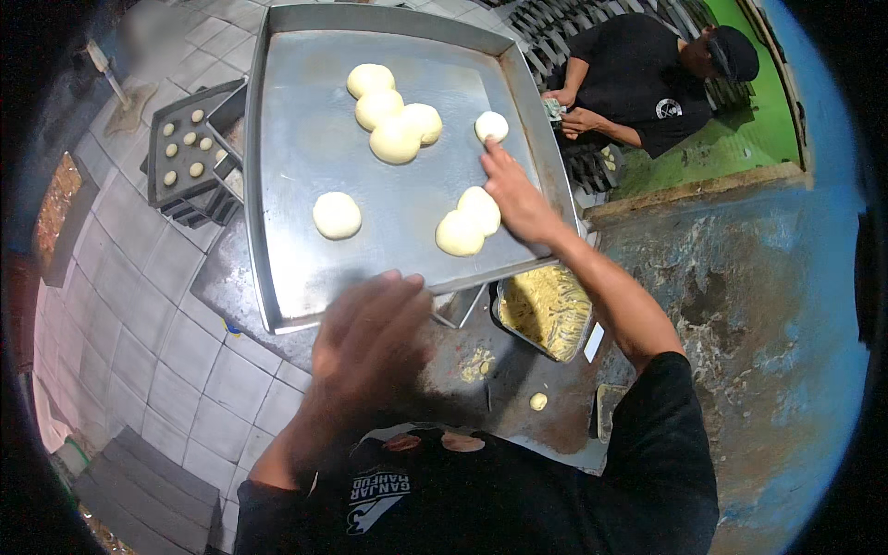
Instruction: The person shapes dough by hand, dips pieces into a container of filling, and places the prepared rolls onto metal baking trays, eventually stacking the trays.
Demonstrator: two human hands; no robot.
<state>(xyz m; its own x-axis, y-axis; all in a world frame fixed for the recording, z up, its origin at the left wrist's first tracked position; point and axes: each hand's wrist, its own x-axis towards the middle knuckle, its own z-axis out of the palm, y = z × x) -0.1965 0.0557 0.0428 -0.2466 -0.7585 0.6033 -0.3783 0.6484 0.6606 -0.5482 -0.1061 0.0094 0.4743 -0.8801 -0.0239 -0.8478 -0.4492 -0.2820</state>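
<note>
A large metal tray (305,120) with raised sides holds several round, pale yellow dough balls. Four-way clumping shows near its upper middle, where dough balls (395,139) touch one another. A single dough ball (337,215) sits at the left, and a touching pair (460,233) lies at the lower right. My right hand (520,196) reaches over the tray's right side, its outstretched finger touching the lower edge of a small, paler dough ball (491,126). My left hand (370,328), smeared by motion, is at the tray's near edge; its fingers cannot be made out clearly.
Below the tray, a dark container (546,310) holds a yellow shredded-looking filling. A small dough piece (538,401) lies on the worn table (684,305). Stacked dark trays (185,148) with small dough balls stand at left. Another person (638,79) works at the upper right.
</note>
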